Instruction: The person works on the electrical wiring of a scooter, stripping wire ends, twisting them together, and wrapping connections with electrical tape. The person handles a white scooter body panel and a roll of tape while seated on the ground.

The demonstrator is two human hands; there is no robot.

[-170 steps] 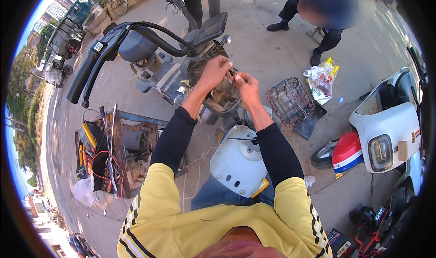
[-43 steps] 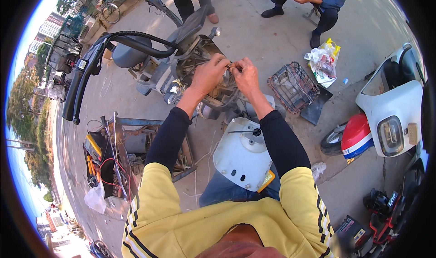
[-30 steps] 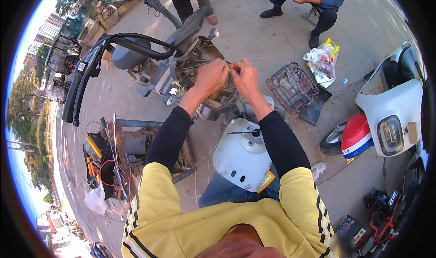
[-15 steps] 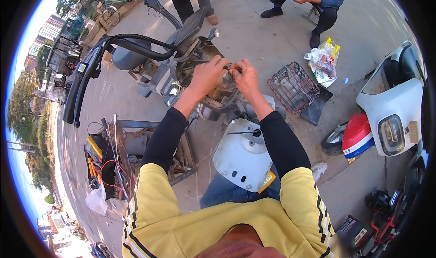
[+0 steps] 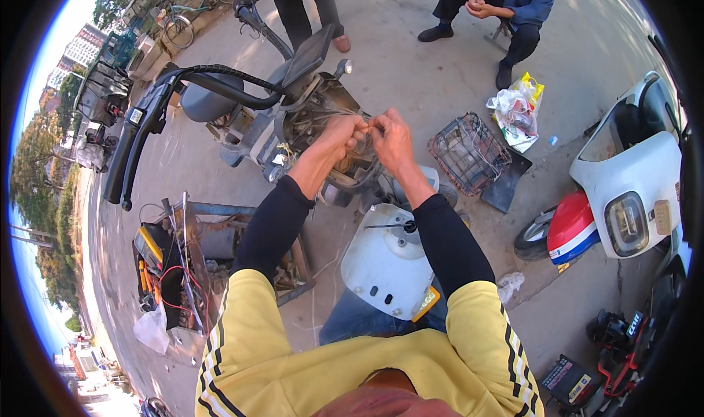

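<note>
An electric scooter [image 5: 253, 127] stands in front of me with its front opened up and its black handlebar [image 5: 220, 72] tipped to the left. Thin wires [image 5: 331, 113] spill from the open front section. Over it my left hand [image 5: 342, 136] is closed, thumb and fingers pinching what looks like a wire. Right beside it my right hand [image 5: 392, 142] pinches at the same spot, the fingertips of both hands almost touching. What lies between the fingertips is mostly hidden. A white scooter panel [image 5: 381, 259] with a black cable rests against my legs, below my hands.
A metal-framed box [image 5: 297, 289] and a black tool bag [image 5: 163, 270] lie at the left. To the right are a wire basket [image 5: 469, 149], a plastic bag [image 5: 518, 109] and a white-and-red scooter [image 5: 623, 189]. One person [image 5: 312, 6] stands ahead; another [image 5: 506, 13] sits.
Both hands have come slightly lower and closer together, still pinching at the wires. The whole view has shifted a little. The seated person's hands have barely moved.
</note>
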